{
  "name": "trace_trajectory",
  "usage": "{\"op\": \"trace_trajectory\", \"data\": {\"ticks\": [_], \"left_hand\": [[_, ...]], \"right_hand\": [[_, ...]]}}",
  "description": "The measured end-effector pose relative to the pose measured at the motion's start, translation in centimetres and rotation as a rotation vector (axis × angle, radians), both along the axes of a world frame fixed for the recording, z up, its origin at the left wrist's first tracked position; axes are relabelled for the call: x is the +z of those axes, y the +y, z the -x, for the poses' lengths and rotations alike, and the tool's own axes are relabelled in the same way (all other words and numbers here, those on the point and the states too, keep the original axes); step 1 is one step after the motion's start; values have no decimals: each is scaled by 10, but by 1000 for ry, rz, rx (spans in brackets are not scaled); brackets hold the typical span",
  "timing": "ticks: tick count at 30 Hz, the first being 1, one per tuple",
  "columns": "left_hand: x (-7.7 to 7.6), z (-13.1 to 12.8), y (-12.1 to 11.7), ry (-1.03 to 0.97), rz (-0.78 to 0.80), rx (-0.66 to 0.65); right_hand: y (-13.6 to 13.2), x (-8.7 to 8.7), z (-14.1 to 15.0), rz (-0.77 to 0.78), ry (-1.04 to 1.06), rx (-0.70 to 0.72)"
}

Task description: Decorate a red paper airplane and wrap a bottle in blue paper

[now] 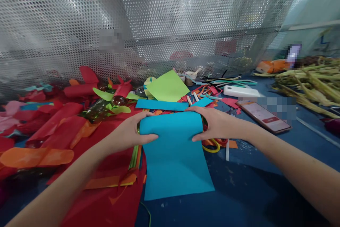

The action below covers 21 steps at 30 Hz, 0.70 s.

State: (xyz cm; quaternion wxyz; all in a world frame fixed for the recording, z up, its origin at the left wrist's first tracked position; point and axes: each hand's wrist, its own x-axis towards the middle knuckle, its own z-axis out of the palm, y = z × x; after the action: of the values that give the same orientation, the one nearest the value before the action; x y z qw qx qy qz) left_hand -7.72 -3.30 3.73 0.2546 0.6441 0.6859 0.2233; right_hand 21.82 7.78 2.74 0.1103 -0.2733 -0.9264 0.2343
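Note:
A blue paper sheet (176, 163) is curled over at its far end into a rounded roll, and its near end hangs down toward the dark blue table. My left hand (132, 128) grips the roll's left end, thumb on the near side and fingers behind. On the opposite end, my right hand (212, 122) holds it the same way. Whatever lies inside the roll is mostly hidden. Just behind it are a flat blue paper strip (159, 105) and a lime green paper sheet (170, 87).
Red paper (106, 205) covers the left, with paper-wrapped bottles (58, 120) and an orange strip (37, 158). Yellow-handled scissors (212, 148) sit by my right hand. A phone (264, 115), a white device (240, 91) and dried stalks (313, 81) lie right. Perforated metal (170, 25) stands behind.

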Motion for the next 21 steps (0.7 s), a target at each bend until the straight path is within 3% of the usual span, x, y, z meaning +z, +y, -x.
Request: {"op": "trace_trajectory", "data": {"ticks": [8,13,21], "left_hand": [[1,13,1,-140,125,6],[6,12,-2,-295,235,-112],[8,5,-7,-434,108,-222]], "right_hand": [[-7,11,-1,65,-6,-5],[-7,26,-4,226,-41,-41],[11,22,-12,521,-13,-13]]}}
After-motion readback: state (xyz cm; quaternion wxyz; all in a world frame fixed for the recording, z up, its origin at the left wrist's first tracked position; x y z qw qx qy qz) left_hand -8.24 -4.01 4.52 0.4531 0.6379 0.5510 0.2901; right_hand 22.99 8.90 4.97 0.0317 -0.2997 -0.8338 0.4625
